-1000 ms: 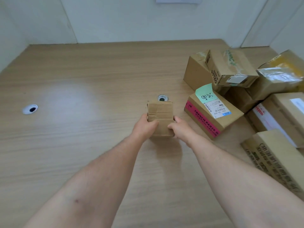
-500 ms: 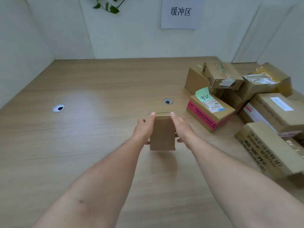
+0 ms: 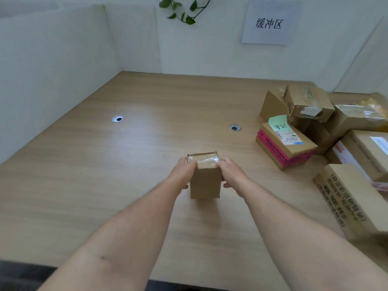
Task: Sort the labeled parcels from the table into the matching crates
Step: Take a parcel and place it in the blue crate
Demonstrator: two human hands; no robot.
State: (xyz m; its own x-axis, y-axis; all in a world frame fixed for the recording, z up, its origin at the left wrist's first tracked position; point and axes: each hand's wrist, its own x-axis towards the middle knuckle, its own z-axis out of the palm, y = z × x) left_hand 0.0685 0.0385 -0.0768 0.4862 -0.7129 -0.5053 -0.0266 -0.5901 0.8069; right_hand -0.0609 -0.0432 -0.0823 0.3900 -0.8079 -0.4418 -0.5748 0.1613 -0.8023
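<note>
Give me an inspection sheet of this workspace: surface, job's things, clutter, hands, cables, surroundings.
Surface: light wooden table with two round grommets.
Job's things: small parcel, plain cardboard with a taped top, held upright between both hands. A pile of parcels sits at the right, with a pink-banded box carrying a green note at its near-left edge. No crates in view.
Clutter: nothing seen.
Hands: the left hand and right hand grip opposite sides of the small parcel.
Cables: nothing seen.
Surroundings: white partition walls, a paper sign, a plant sprig.
</note>
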